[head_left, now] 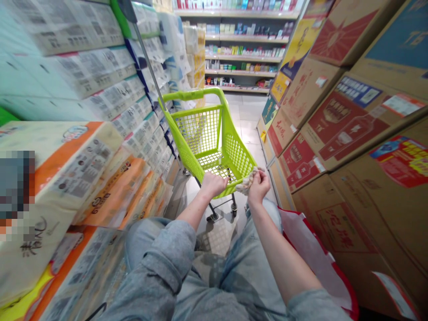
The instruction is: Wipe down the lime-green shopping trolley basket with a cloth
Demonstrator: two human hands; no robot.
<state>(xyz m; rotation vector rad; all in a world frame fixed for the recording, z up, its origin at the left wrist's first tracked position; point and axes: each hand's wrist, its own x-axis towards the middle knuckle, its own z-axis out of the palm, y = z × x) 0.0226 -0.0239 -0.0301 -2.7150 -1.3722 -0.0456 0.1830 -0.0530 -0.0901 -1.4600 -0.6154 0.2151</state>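
Note:
A small lime-green shopping cart (214, 138) stands in a narrow aisle in front of me, its basket holding nothing that I can see. My left hand (214, 183) is closed round the cart's near rim. My right hand (259, 185) is closed on a crumpled beige cloth (246, 183), which it presses against the cart's near right corner. Both forearms are bare, with grey sleeves pushed up. My knees in grey jeans (234, 267) are bent low beneath the cart.
Stacked packs of tissue paper (83, 147) wall the left side. Brown cartons (351, 133) are piled high on the right. A red and white bag (317, 263) lies by my right leg. Shelves of goods (244, 49) cross the far end over tiled floor.

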